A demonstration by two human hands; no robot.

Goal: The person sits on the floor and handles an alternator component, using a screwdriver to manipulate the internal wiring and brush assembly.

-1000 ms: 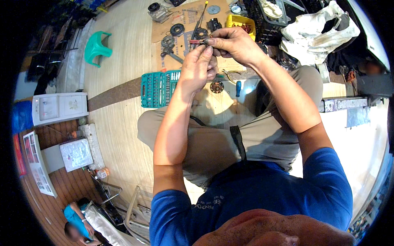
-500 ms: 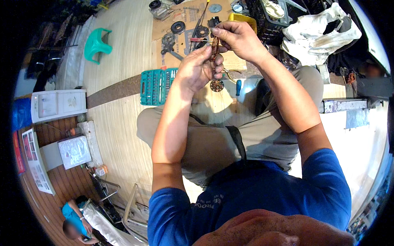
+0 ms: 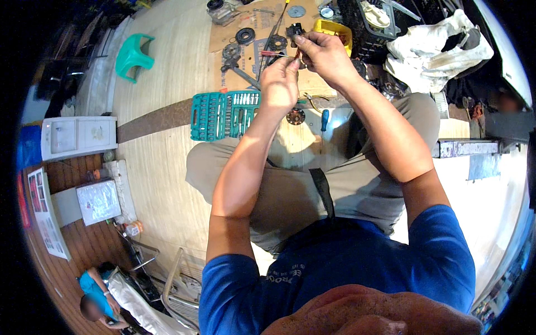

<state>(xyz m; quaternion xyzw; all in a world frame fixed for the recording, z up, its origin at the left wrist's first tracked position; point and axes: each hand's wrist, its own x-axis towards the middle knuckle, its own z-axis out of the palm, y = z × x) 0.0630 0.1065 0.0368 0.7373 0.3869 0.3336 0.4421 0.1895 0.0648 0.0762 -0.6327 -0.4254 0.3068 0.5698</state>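
Note:
Above the cardboard, my left hand [image 3: 280, 84] and my right hand [image 3: 324, 56] meet with their fingers pinched. Between the fingertips shows a little thin, reddish-brown wire [image 3: 297, 53]; most of it is hidden by the fingers. A red-handled screwdriver [image 3: 269, 53] lies close beside my left fingertips, its thin shaft pointing at them. Below my hands are a round, dark part with coppery spots [image 3: 295, 116], pliers with yellow handles [image 3: 317, 103] and a blue screwdriver [image 3: 324, 120].
A green socket set [image 3: 209, 116] lies open left of my left forearm. Greasy parts, including a black ring [image 3: 244, 36], rest on the cardboard [image 3: 220, 78]. A yellow bin [image 3: 341, 34], black crate [image 3: 371, 42] and white cloth [image 3: 430, 53] stand right. A person [image 3: 97, 296] is at lower left.
My left hand has turned over and moved up towards the right fingertips. The loop of reddish-brown wire that hung between my hands is now mostly covered by the fingers.

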